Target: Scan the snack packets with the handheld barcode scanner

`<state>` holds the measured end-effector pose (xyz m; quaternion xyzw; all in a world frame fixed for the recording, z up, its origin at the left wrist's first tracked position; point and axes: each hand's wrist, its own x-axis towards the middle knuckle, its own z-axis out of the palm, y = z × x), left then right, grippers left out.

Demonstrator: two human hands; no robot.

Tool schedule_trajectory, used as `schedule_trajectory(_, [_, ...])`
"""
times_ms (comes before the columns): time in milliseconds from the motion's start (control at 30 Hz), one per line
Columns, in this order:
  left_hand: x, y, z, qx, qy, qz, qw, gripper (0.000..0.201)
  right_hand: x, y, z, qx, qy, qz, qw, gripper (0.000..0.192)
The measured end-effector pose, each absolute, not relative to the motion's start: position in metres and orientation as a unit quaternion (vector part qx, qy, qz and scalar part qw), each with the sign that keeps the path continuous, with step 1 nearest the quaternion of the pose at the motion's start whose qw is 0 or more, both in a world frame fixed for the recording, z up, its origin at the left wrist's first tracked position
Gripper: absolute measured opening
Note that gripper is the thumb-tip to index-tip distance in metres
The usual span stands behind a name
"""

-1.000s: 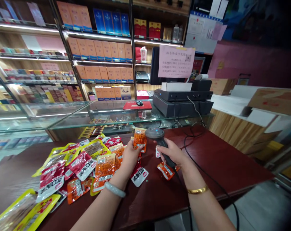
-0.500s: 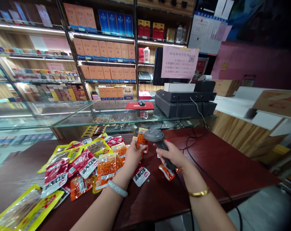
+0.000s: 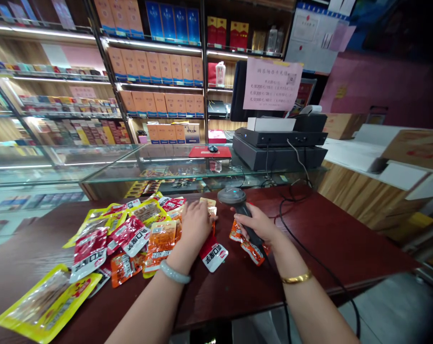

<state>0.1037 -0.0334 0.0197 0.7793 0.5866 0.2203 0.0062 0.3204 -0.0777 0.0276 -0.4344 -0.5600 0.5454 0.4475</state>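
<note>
Resting palm-down, the left hand [image 3: 195,222] has fingers curled on an orange packet [image 3: 208,204] at its fingertips, the main heap of packets [image 3: 130,234] lying leftward. Just right of it, the right hand [image 3: 261,224] is wrapped tight around the scanner [image 3: 238,206], handle running toward the wrist, head tilted toward that packet. Left hand is nearer.
</note>
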Motion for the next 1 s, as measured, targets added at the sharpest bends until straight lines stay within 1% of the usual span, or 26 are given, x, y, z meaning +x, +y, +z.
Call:
schedule_trajectory(67, [0.095,-0.032,0.023,0.757,0.632,0.158,-0.040,0.056,0.319,-0.077,0.028,-0.438,-0.563,0.544,0.442,0.050])
schedule_trajectory(133, [0.090,-0.031,0.023,0.757,0.643,0.109,-0.045,0.055,0.317,-0.078,0.028,-0.444,-0.566,0.540,0.437,0.051])
schedule_trajectory(300, [0.092,-0.030,0.026,0.762,0.642,0.081,-0.020,0.058,0.314,-0.080,0.031,-0.462,-0.565,0.537,0.424,0.052])
schedule_trajectory(433, [0.095,-0.030,0.027,0.773,0.631,0.064,-0.006,0.054,0.314,-0.079,0.030,-0.461,-0.562,0.539,0.425,0.050])
schedule_trajectory(500, [0.096,-0.029,0.026,0.777,0.625,0.078,-0.004,0.051,0.315,-0.078,0.029,-0.459,-0.560,0.542,0.426,0.050])
schedule_trajectory(700, [0.094,-0.025,0.021,0.771,0.606,0.196,0.009,0.035,0.314,-0.080,0.030,-0.466,-0.554,0.539,0.431,0.050])
schedule_trajectory(767, [0.091,-0.023,0.024,0.755,0.617,0.221,0.008,0.033,0.313,-0.080,0.031,-0.461,-0.552,0.540,0.438,0.050])
schedule_trajectory(867, [0.085,-0.021,0.031,0.731,0.641,0.233,-0.003,0.033,0.312,-0.080,0.031,-0.456,-0.550,0.544,0.441,0.052])
schedule_trajectory(1000, [0.080,-0.019,0.036,0.725,0.655,0.214,0.005,0.033,0.313,-0.079,0.028,-0.458,-0.554,0.542,0.435,0.051])
